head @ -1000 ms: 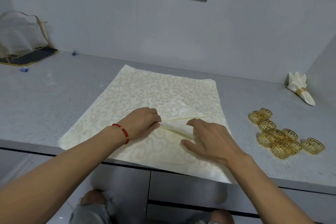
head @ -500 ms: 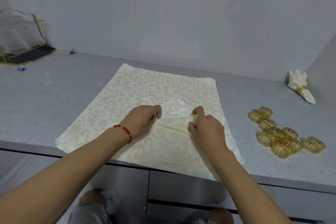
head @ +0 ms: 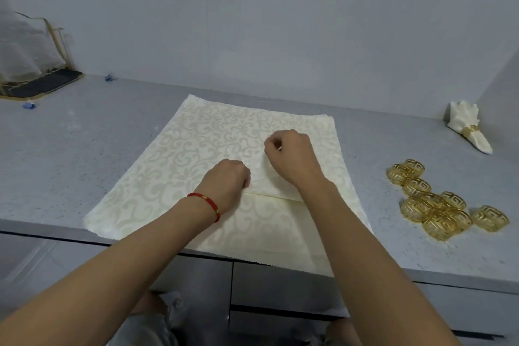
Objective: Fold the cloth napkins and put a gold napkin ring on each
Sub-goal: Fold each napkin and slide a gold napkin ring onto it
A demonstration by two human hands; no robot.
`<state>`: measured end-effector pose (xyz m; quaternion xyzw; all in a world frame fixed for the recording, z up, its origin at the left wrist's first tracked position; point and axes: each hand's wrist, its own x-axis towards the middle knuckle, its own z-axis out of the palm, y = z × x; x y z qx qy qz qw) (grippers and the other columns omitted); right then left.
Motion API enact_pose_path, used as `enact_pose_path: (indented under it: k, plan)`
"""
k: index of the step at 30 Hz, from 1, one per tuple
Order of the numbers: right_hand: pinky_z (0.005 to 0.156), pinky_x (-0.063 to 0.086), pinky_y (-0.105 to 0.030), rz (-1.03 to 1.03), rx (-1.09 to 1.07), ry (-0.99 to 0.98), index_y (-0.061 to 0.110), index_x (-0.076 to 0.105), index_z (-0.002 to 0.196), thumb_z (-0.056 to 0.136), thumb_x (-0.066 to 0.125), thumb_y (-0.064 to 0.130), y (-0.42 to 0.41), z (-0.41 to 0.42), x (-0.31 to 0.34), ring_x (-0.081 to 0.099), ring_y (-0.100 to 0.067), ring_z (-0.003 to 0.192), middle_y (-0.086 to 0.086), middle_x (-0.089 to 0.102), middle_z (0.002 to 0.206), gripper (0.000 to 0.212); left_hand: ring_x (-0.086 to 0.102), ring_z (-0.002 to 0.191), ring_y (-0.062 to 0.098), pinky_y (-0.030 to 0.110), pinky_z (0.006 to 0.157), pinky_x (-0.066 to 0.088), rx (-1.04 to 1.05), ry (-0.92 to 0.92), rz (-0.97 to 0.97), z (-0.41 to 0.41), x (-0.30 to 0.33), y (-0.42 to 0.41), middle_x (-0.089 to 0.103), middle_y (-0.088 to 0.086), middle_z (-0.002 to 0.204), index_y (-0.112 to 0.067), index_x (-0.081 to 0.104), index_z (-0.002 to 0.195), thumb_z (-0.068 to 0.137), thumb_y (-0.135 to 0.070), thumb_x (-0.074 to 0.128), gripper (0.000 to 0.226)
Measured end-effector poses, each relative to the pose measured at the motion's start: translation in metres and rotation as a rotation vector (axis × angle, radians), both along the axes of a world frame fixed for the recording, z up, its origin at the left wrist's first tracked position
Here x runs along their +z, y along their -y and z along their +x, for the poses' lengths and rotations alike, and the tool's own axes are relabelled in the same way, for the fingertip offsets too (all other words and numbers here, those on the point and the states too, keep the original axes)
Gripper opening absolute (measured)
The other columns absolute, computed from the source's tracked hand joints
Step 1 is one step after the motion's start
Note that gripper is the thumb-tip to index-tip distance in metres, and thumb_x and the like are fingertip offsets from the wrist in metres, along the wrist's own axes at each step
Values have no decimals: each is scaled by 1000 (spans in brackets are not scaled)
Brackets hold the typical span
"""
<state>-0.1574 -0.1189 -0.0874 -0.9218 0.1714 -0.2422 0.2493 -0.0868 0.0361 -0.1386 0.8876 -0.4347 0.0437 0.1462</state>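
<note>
Both hands are on the cream napkin (head: pixel 196 143) lying on the tabletop (head: pixel 84 149). Right hand (head: pixel 292 160) fingers pinch its folded flap, left hand (head: pixel 227 185) fingers curl onto the fold. Gold rings (head: pixel 438 205) piled just right.

Both hands are working a fold in a cream napkin (head: pixel 196 154) on the tabletop (head: pixel 84 143): left hand (head: pixel 226 185) pressing, right hand (head: pixel 292 159) pinching, gold rings (head: pixel 438 205) lying nearby.

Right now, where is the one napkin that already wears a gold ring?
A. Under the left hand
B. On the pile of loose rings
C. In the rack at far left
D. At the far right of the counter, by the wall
D: the ringed napkin lies alone at the far right by the wall, beyond the loose rings.
</note>
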Motion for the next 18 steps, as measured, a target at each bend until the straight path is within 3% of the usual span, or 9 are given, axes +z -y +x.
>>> enact_pose_path:
  k: [2,5,8,11,14,18]
  plan:
    - [75,55,-33,197,-34,47,8,72,90,97,52,17,-1,19,-15,65,-18,84,0,72,87,23,52,84,20,31,64,40,14,-3,-7,-1,1,1,57,-5,81,-13,70,84,79,11,50,32]
    - [81,56,-36,317,-201,111,8,66,98,98,47,13,11,27,-48,64,-19,90,-4,69,98,20,46,88,18,26,68,35,30,-18,-28,0,1,1,48,-13,72,-17,73,86,82,12,51,37]
    - [81,51,-23,465,-275,168,12,62,113,98,49,8,25,18,-67,62,-16,98,-5,63,115,21,59,93,18,21,74,40,132,-187,-112,-1,2,3,58,-9,85,-15,74,90,85,10,50,35]
    - [89,47,-25,423,-251,116,10,58,127,99,51,10,27,22,-70,59,-17,108,-6,60,122,29,60,92,21,29,78,46,248,-272,-161,-7,5,6,64,-1,96,-11,66,97,84,3,49,25]
    - [96,46,-32,404,-241,59,8,51,139,98,52,13,23,27,-69,60,-23,115,-10,64,122,42,52,84,28,35,71,41,354,-278,-193,-8,7,10,51,8,104,-6,52,103,92,-9,48,12]
    - [100,43,-33,392,-234,-10,10,60,133,98,55,26,24,27,-67,57,-23,115,-10,58,129,39,45,73,27,34,63,34,419,-240,-116,-1,3,15,45,10,101,-8,46,75,97,-15,48,24]
